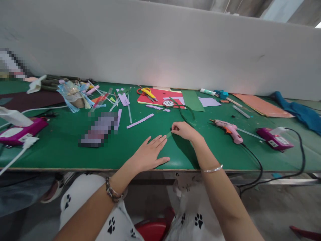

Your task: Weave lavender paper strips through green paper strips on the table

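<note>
At the green counter [62, 144], I watch through the head camera as the right hand [184, 130] pinches a narrow green strip [181, 114], its grip closed on the strip between thumb and fingertips. The left hand [150, 154] lies flat and open just beside it, fingers spread on the counter, holding nothing. The strip rises from the pinch in a loose curl toward the back of the counter, and a short end pokes out between the two hands. By my reading the cutting is largely behind: lilac strips [140, 121] lie scattered near a red sheet [165, 95] with the scissors [146, 93] resting on it. The joining looks not yet begun, since the pink glue gun [229, 129] lies untouched to the right, well apart from either hand, and I see the green strip fixed to nothing. Where the strip's far end finishes among the papers I cannot make out. A pixelated patch hides whatever lies left of the hands, another masks the far left corner, and the right fingertips cover the pinch itself.
</note>
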The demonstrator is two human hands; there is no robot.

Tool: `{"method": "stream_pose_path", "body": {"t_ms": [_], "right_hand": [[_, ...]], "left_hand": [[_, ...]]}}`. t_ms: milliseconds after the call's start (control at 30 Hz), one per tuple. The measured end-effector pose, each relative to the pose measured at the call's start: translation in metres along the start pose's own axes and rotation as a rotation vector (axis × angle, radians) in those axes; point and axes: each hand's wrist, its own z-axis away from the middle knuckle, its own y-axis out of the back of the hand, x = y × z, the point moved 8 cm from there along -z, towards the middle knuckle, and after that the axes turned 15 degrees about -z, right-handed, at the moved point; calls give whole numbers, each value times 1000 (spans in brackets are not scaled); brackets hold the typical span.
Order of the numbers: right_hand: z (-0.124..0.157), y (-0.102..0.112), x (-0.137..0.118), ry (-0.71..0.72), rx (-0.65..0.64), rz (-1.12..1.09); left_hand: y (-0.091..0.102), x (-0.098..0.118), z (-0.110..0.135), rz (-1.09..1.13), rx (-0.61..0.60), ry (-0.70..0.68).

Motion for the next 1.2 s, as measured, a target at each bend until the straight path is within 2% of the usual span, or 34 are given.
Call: {"method": "stream_pose_path", "body": {"t_ms": [100,167,233,267,300,367,433,500,600,667,767,800,867,933,1000,1100,1200], "right_hand": [[0,-1,1,-20,0,8],[0,-1,2,-32,1,9],[-1,-1,2,-44,5,8],[-1,-1,3,-49,7,6],[-1,0,3,-51,9,4],[0,0,3,-49,12,-1],[0,1,2,-45,15,-3],[1,1,2,-43,15,-1],[3,1,0,-46,8,7],[2,5,0,-61,16,19],[-6,25,4,-114,127,62],[-9,34,6,-140,190,84],[-18,50,12,-203,305,131],[-26,60,18,-267,385,174],[-32,62,25,-336,432,207],[-33,60,35,-446,472,224],[-31,59,38,-481,491,236]], "left_hand": [[5,-7,1,26,6,-32],[18,-30,6,48,79,2],[43,-78,23,12,291,271],[51,-103,35,-21,355,411],[54,-124,47,-44,368,527],[51,-154,64,-41,316,652],[48,-167,74,-38,313,705],[48,-165,74,-53,361,743],[56,-133,57,-98,500,670],[57,-96,37,-76,534,469],[41,-30,10,-60,387,33],[36,-15,7,-65,347,-49],[27,2,4,-69,285,-126],[21,6,3,-73,251,-140],[21,0,3,-91,253,-110],[25,-18,5,-163,280,-3],[29,-40,9,-252,293,140]]}}
